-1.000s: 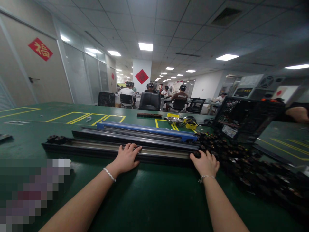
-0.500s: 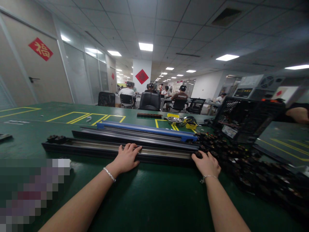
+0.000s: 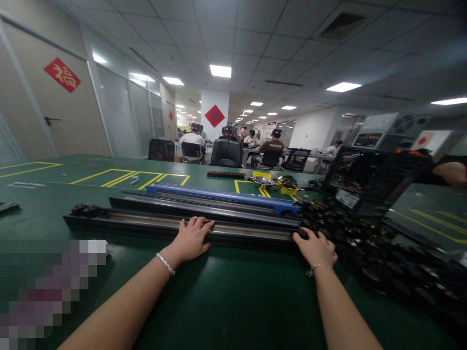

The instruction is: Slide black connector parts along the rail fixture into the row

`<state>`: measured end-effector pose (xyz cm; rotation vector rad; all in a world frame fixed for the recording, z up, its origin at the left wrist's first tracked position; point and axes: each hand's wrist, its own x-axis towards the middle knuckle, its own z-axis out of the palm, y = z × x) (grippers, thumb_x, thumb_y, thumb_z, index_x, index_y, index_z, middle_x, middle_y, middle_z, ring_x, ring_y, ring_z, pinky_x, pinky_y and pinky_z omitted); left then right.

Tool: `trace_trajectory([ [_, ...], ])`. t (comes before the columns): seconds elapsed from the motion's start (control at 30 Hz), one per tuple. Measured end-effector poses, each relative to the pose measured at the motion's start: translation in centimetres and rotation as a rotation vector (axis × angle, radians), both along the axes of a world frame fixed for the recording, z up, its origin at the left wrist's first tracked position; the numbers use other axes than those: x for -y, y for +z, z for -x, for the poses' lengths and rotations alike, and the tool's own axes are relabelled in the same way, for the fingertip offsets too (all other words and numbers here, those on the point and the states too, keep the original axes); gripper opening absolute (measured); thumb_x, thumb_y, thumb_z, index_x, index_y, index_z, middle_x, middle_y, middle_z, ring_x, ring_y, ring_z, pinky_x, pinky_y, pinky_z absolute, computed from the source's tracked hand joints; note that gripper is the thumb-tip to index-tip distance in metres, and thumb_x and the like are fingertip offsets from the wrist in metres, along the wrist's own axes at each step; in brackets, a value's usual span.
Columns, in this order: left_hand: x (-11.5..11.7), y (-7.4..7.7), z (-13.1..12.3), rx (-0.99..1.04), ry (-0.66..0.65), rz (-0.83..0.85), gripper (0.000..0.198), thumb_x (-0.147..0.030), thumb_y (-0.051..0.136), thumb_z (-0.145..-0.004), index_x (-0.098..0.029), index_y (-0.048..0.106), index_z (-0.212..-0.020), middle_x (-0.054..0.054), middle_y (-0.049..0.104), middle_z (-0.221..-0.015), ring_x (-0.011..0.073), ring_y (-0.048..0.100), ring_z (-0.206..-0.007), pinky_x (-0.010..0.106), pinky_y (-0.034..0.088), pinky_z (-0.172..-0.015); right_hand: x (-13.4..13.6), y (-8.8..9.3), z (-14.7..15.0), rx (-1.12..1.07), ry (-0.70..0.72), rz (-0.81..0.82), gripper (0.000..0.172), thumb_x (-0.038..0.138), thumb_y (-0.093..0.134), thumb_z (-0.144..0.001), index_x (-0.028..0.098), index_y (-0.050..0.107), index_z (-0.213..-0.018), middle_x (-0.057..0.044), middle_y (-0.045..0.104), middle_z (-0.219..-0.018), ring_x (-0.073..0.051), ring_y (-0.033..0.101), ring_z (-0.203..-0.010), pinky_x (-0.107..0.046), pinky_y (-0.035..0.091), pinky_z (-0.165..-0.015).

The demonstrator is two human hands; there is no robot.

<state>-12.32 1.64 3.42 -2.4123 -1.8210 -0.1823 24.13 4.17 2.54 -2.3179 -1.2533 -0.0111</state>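
A long black channel rail [image 3: 138, 223] lies across the table in front of me, with a pale metallic strip inside it. My left hand [image 3: 193, 238] grips this rail near its middle, fingers over the top and thumb on the near side. At the rail's right end, my right hand [image 3: 316, 247] is closed on a small black part [image 3: 302, 234], mostly covered by the fingers. Two small black parts [image 3: 84, 210] sit in the rail's left end. Behind it lie another black rail [image 3: 211, 209] and a blue rail [image 3: 215, 193].
A heap of small black parts [image 3: 394, 253] spreads along the right. Beyond it stands a tilted black crate [image 3: 375, 180], with another person's hand [image 3: 452, 172] farther right. A metal dish [image 3: 264, 180] and yellow-tape markings lie on the green table [image 3: 255, 301].
My right hand has shifted slightly to the right at the rail's end. My left hand and the rails stay in place.
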Motion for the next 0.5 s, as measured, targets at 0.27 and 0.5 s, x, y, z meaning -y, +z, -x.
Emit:
trace_trajectory([
  [0.27, -0.16, -0.26, 0.11, 0.011, -0.010, -0.016, 0.068, -0.044, 0.052, -0.075, -0.030, 0.031, -0.138, 0.010, 0.038, -0.137, 0.0327, 0.028, -0.127, 0.061, 0.020, -0.101, -0.22, -0.07, -0.21, -0.012, -0.008, -0.017, 0.058, 0.061, 0.044, -0.069, 0.034, 0.057, -0.119, -0.009, 0.043, -0.133, -0.036, 0.037, -0.117, -0.051, 0.033, -0.091],
  [0.5, -0.18, -0.35, 0.25, 0.014, -0.026, -0.027, 0.068, -0.044, 0.051, -0.075, -0.029, 0.032, -0.138, 0.010, 0.039, -0.137, 0.0327, 0.029, -0.126, 0.063, 0.021, -0.100, -0.05, 0.27, -0.84, -0.042, -0.013, -0.012, 0.055, 0.056, 0.042, -0.072, 0.033, 0.055, -0.120, -0.005, 0.046, -0.133, -0.034, 0.038, -0.117, -0.049, 0.035, -0.092],
])
